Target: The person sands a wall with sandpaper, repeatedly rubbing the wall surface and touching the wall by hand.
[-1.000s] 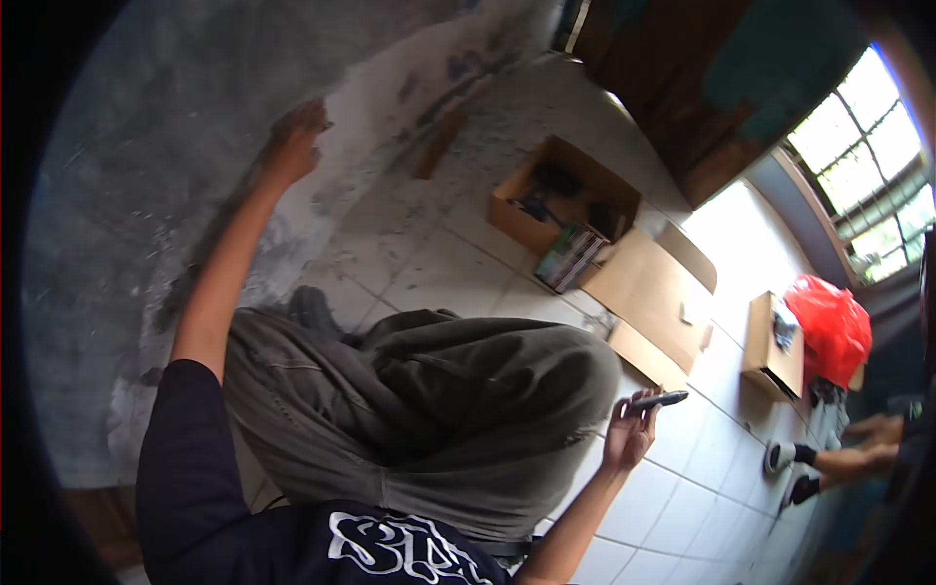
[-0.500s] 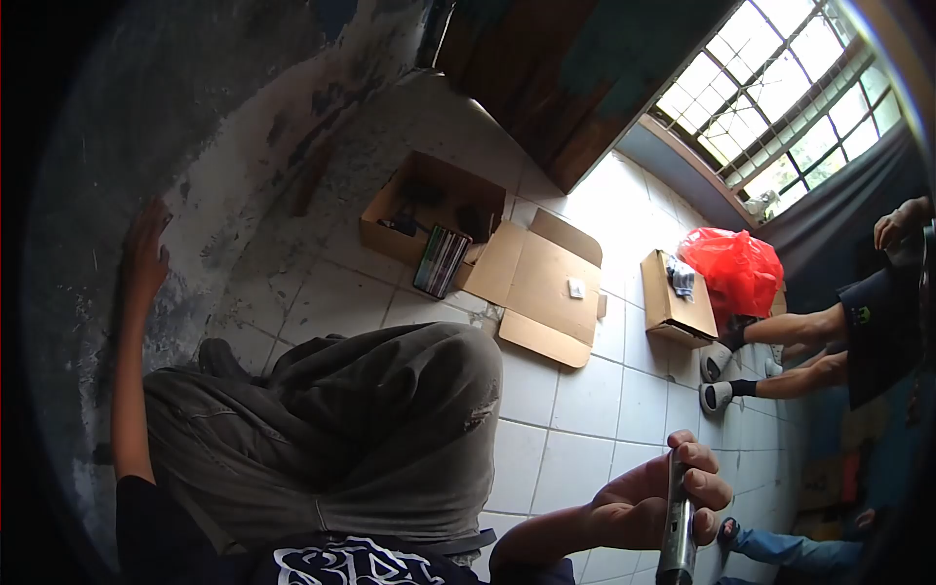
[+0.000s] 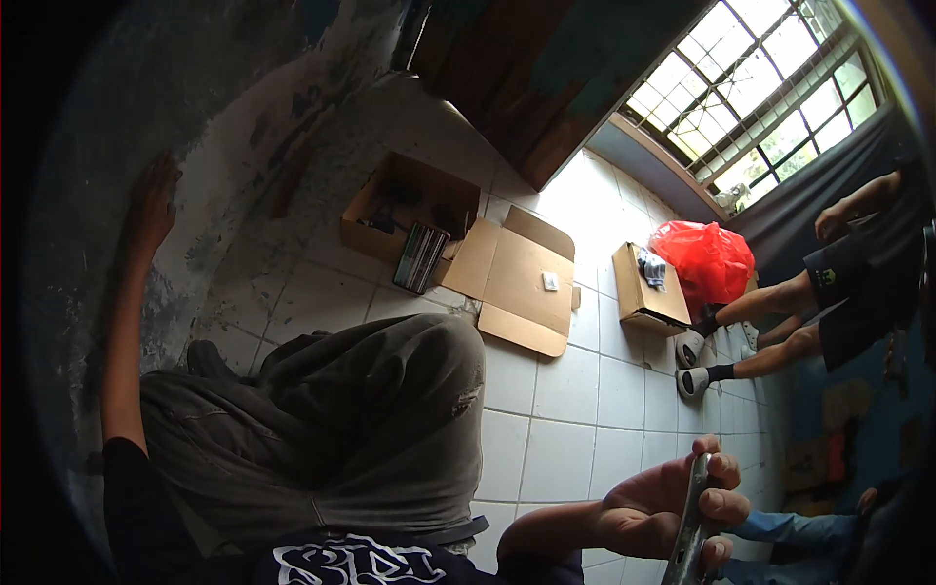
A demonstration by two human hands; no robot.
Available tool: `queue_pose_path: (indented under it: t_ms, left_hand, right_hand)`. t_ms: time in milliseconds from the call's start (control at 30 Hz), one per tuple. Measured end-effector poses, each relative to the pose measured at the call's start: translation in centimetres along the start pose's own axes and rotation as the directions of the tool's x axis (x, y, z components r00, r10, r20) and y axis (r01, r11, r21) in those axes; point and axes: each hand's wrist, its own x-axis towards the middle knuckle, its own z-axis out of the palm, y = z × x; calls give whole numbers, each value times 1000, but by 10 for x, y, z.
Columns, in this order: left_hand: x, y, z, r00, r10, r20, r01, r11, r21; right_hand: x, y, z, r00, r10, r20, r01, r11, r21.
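Note:
My left hand point(image 3: 154, 207) rests against the stained, peeling wall point(image 3: 219, 156), with its fingers stretched out and nothing in them. In my right hand point(image 3: 648, 512) is a phone point(image 3: 690, 522), seen edge-on and gripped between the thumb and fingers. Its screen does not show from this angle. My bent leg in grey trousers point(image 3: 390, 409) lies between the two hands. Beyond my knee stands an open cardboard box point(image 3: 366, 234) with dark items inside. A row of disc cases point(image 3: 421, 258) leans at its near side.
The box's flap point(image 3: 526, 283) lies spread on the white tiles with a small white item point(image 3: 550, 282) on it. Farther right are another cardboard box point(image 3: 648, 292) and a red plastic bag point(image 3: 702, 258). A person in dark shorts point(image 3: 853, 302) stands there; blue trouser legs point(image 3: 795, 531) show below.
The view has shifted, so the boxes and bag appear farther left. My right hand has moved slightly right with the phone. My left hand stays at the wall, somewhat higher in view.

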Motion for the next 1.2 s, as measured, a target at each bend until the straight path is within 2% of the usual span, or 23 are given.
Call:
queue_pose_path:
  t_ms: [100, 167, 300, 467, 667, 733, 800, 833, 900, 933, 1000, 1033, 1100, 1133, 1167, 1200]
  left_hand:
    - [4, 7, -4, 998, 23, 50, -27, 997, 78]
    - [1, 12, -13, 998, 1, 70, -5, 998, 56]
    - [-38, 11, -36, 998, -11, 64, 11, 1000, 9]
    - [-75, 8, -58, 988, -82, 129, 74, 995, 64]
    - [-33, 10, -43, 991, -76, 114, 64, 993, 104]
    - [-11, -4, -20, 997, 43, 56, -48, 994, 94]
    - [7, -2, -3, 998, 55, 4, -55, 990, 128]
    - [11, 2, -4, 999, 36, 4, -36, 989, 147]
    - [19, 14, -9, 997, -54, 49, 50, 996, 67]
    - [14, 17, -10, 996, -74, 52, 69, 994, 84]
    - [-4, 13, -22, 998, -33, 45, 29, 995, 92]
    - [-13, 12, -35, 998, -56, 42, 51, 991, 123]
    - [-40, 20, -59, 992, -124, 20, 123, 992, 37]
    - [-55, 21, -72, 989, -144, 18, 143, 988, 56]
    - [-68, 23, -87, 986, -162, 34, 158, 983, 89]
    - [-80, 25, -99, 983, -179, 51, 172, 978, 119]
  right_hand:
    - [-1, -2, -1, 999, 4, -39, -3, 1000, 31]
    - [1, 0, 0, 999, -18, -35, 17, 999, -37]
    - [4, 2, 7, 996, -30, -78, 26, 998, -49]
    - [1, 3, 4, 991, 8, -132, -14, 999, -45]
    - [-3, 4, 16, 995, 13, -96, -16, 1000, -26]
    - [-6, 2, 24, 994, 33, -100, -33, 999, -6]
    - [-12, 2, 29, 993, 54, -107, -52, 998, 25]
    - [-17, 3, 30, 995, 64, -73, -61, 998, 33]
    - [-17, 3, 39, 997, 69, 15, -70, 997, 12]
    - [-22, 12, 50, 997, 46, -70, -41, 997, 72]
    - [-39, 31, 51, 973, 219, -76, -222, 975, -28]
    - [-54, 43, 51, 916, 392, -83, -395, 918, -22]
    - [-90, 66, 50, 719, 693, -57, -695, 717, -50]
    - [-111, 76, 56, 680, 732, -43, -731, 682, 35]
    - [-141, 92, 47, 501, 864, 48, -864, 503, -25]
    - [-183, 111, 36, 387, 915, 118, -921, 391, -8]
